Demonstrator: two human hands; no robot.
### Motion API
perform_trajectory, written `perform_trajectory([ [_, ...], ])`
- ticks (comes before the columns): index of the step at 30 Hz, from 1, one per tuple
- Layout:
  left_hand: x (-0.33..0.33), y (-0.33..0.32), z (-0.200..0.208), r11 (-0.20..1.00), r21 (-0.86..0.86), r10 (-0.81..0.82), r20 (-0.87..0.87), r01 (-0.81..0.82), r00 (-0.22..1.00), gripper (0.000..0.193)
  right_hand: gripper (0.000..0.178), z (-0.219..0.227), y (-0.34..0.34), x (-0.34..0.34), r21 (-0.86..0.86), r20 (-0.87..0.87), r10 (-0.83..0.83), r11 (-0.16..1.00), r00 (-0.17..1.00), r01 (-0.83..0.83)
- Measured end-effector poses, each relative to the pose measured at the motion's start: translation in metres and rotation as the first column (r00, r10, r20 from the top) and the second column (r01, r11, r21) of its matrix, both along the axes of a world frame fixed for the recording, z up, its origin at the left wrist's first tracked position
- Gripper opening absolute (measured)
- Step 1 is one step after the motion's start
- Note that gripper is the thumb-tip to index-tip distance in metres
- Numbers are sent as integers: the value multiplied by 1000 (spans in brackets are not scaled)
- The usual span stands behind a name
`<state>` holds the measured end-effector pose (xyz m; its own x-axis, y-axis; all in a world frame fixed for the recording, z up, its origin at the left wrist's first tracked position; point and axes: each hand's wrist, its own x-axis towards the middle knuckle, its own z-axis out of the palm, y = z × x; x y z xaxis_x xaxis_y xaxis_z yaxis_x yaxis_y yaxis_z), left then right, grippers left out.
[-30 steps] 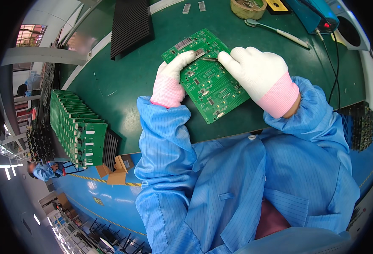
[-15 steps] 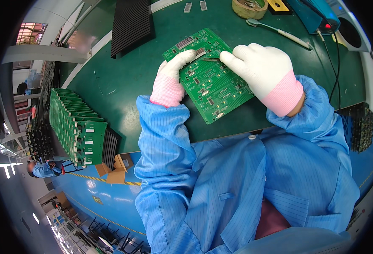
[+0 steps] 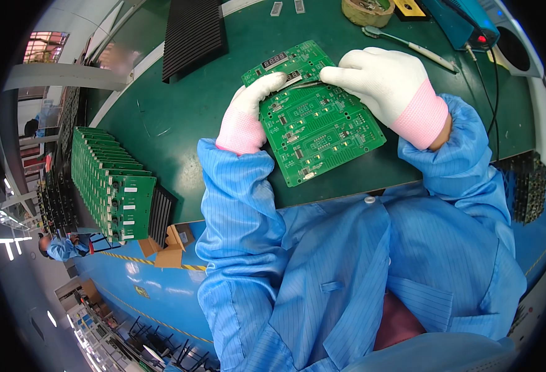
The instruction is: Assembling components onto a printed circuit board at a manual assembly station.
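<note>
A green circuit board panel (image 3: 329,133) lies over the near part of the bench. White gloves with pink cuffs cover both hands. My left hand (image 3: 251,102) is closed on the board's left edge, its fingertip beside a small digit display (image 3: 293,78). Another digit display (image 3: 275,60) sits farther up the board. From the pinched fingers of my right hand (image 3: 372,84) a thin dark metal tool, apparently tweezers (image 3: 307,85), reaches left across the board, just below the nearer display. That hand's other fingers are curled, and the tool's rear part is hidden in it.
Upright green boards (image 3: 115,186) fill a black rack at the left. A black ridged rack (image 3: 193,40) lies at the back. Beyond my right hand are a brush (image 3: 409,48), a round yellowish container (image 3: 367,13) and a blue powered unit (image 3: 465,25) with cables. Two small display parts (image 3: 276,8) lie far back.
The board has turned slightly, its right side swinging nearer to me. My right hand has moved a little away from me. The metal tool stays close to the nearer display.
</note>
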<state>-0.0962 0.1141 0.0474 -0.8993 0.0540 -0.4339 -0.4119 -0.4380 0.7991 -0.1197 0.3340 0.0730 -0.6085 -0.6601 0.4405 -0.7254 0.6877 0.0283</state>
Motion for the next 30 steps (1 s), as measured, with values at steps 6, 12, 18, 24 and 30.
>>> perform_trajectory([
  [6,0,1,2,1000,-12,5,8,-4,1000,34,28,-3,-2,-3,24,-58,31,999,998,-30],
  [12,0,0,3,1000,-14,-11,12,12,1000,35,29,-7,-3,-5,10,-70,36,999,997,-35],
  [18,1,1,4,1000,-22,8,13,-8,1000,35,31,-6,-2,-5,22,-66,45,999,997,-43],
  [24,-1,-4,-3,999,3,-32,17,32,999,39,32,-7,-2,-4,4,-71,55,998,996,-55],
  [30,0,-2,-2,1000,-4,-23,18,23,1000,39,33,-10,-3,-4,-6,-84,54,998,995,-55],
])
